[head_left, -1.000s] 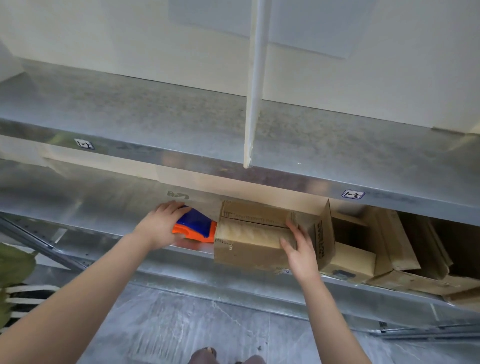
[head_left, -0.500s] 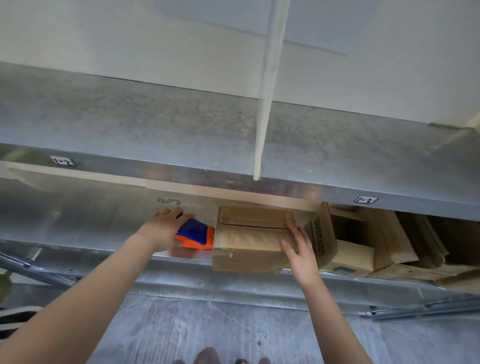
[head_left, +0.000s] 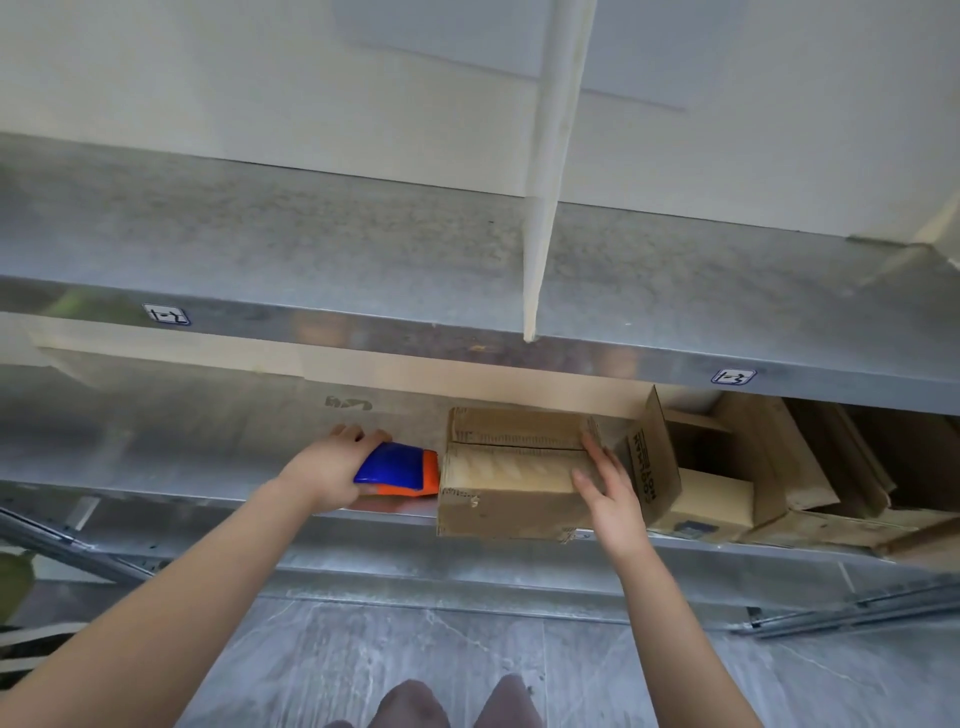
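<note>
Blue-and-orange packet (head_left: 397, 470) is on the lower shelf (head_left: 156, 447), and the left hand (head_left: 327, 470) is right on it: fingers (head_left: 358, 432) curl over the packet's far edge, grasping it. Its orange end sticks out past those fingers and sits just beside a closed cardboard box (head_left: 511, 486). Over on the box's other end, the right hand (head_left: 610, 493) lies with fingers (head_left: 595, 449) straight and flat against the top corner, thumb spread onto the box, nothing clenched. Beyond the right fingers, open cartons (head_left: 711, 499) crowd the same shelf. Above both hands runs the upper shelf (head_left: 311, 249), a white divider (head_left: 545, 208) standing on it and small labels (head_left: 166, 315) on its front lip.
</note>
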